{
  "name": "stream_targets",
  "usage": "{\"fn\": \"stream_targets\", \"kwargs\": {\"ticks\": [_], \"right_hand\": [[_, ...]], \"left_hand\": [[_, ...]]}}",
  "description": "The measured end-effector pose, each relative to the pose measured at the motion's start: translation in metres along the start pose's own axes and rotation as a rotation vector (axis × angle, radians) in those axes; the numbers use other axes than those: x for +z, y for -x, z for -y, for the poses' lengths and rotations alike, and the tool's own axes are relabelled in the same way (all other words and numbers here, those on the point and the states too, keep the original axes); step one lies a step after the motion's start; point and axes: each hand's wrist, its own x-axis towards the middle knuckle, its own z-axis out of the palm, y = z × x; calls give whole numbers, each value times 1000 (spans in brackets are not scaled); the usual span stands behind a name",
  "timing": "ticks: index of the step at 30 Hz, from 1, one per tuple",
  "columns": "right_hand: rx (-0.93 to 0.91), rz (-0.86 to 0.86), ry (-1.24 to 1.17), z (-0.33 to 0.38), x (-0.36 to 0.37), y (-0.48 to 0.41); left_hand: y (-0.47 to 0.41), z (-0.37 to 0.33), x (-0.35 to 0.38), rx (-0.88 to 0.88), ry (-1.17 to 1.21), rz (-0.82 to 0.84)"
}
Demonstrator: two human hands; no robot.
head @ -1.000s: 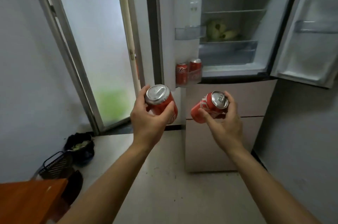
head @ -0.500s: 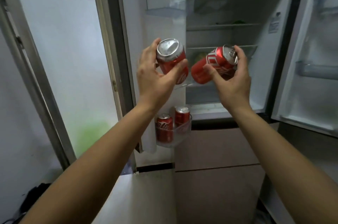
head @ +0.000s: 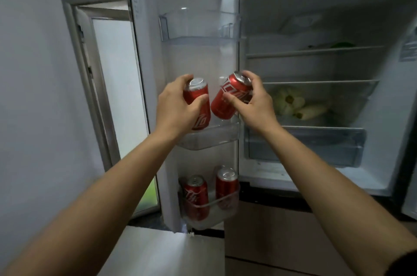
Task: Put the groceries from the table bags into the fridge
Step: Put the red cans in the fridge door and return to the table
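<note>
My left hand (head: 174,107) grips an upright red soda can (head: 199,104), its base down in the middle door shelf (head: 209,140) of the open fridge. Just to its right, my right hand (head: 253,102) holds a second red soda can (head: 230,98), tilted with its top to the right, above the same shelf. Two more red cans (head: 196,196) (head: 226,187) stand in the bottom door shelf (head: 212,217).
The top door shelf (head: 198,27) holds nothing. Inside the fridge, green vegetables (head: 297,104) lie on a glass shelf above a clear drawer (head: 304,147). The right fridge door (head: 409,205) stands open at the frame edge. A window frame (head: 90,72) is left of the door.
Both hands carried their cans up and toward the left door; the left can has dropped into the middle door shelf. My view has come closer and tilted up.
</note>
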Motion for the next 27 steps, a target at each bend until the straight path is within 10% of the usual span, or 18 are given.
{"fn": "stream_targets", "kwargs": {"ticks": [19,27], "right_hand": [[-35,305,90,-15,29,2],[-92,36,108,7,32,38]], "left_hand": [[14,18,12,-50,-264,187],[47,7,-29,89,-331,-17]]}}
